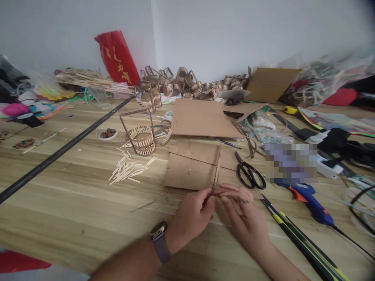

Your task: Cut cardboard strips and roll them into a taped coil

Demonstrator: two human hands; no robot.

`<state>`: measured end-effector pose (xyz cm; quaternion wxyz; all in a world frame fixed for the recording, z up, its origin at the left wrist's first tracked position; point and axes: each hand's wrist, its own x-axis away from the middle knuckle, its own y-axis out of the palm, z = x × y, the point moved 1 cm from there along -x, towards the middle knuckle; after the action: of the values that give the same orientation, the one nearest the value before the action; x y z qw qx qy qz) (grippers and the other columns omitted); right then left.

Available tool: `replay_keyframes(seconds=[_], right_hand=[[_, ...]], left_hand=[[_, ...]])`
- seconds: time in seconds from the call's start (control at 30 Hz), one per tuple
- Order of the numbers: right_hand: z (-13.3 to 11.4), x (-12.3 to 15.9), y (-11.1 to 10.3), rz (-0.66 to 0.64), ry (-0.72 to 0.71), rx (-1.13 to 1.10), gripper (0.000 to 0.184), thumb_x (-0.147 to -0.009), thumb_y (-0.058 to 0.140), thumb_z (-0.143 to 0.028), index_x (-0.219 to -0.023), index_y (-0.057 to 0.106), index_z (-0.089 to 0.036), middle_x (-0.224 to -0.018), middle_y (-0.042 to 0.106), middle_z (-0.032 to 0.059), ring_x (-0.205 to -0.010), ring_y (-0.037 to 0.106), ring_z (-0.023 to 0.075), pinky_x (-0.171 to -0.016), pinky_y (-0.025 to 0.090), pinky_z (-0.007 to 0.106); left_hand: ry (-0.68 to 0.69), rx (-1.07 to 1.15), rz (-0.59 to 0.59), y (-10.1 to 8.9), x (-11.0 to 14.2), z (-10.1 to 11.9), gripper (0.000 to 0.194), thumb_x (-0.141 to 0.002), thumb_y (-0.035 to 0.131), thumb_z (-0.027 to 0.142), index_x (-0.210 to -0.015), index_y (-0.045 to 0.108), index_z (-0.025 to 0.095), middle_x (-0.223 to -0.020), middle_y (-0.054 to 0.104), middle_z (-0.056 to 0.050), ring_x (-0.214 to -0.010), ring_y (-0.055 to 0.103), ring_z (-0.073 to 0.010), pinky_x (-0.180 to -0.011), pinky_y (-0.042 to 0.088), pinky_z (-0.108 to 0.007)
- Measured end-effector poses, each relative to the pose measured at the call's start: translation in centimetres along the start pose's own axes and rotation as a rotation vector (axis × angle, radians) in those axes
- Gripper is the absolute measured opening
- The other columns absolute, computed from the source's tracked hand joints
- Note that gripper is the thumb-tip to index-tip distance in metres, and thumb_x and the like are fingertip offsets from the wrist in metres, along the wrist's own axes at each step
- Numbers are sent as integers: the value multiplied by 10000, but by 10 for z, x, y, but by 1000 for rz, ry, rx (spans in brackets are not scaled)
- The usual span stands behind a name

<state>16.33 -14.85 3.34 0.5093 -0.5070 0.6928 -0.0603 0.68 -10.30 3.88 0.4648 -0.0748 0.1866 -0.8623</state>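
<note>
My left hand [195,210], with a watch on its wrist, pinches a narrow cardboard strip [216,171] near its close end. The strip stretches away from me over brown cardboard pieces [189,166], its corrugated edge showing. Beside it, my right hand [244,212] is closed on the same strip, and a thin brown end sticks out past its fingers. Black-handled scissors [250,175] lie just beyond my right hand. A small handled basket [142,140] of pale sticks and cardboard stands to the left, by a pile of short sticks [127,168].
To the right lie a utility knife [301,242] and a blue glue gun [316,205] with its cord. A large cardboard sheet [202,117] lies further back. Several small baskets [187,84] are heaped against the wall. A small bowl of brown balls [108,134] sits left.
</note>
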Motion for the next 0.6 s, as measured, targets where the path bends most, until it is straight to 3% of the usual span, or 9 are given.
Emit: replay_keyframes(seconds=[0.13,0.6], right_hand=[[0,1,3,-29,-55,29,79,-952,527,-249,-955,601,-276,-898,747,27,-988,682,241,-838,459,399],[-2,-2,0,0,-100,90,99,-942,512,-188,-980,563,-264,-907,744,25,-941,697,222,-846,427,397]], left_hand=[[16,114,-15,2,-2,-6,315,-983,411,361,-955,657,167,-688,670,-31,-615,629,-164,-574,419,-231],[34,135,23,4,1,-7,347,-994,377,360,-934,652,155,-640,663,-34,-579,635,-161,-572,443,-228]])
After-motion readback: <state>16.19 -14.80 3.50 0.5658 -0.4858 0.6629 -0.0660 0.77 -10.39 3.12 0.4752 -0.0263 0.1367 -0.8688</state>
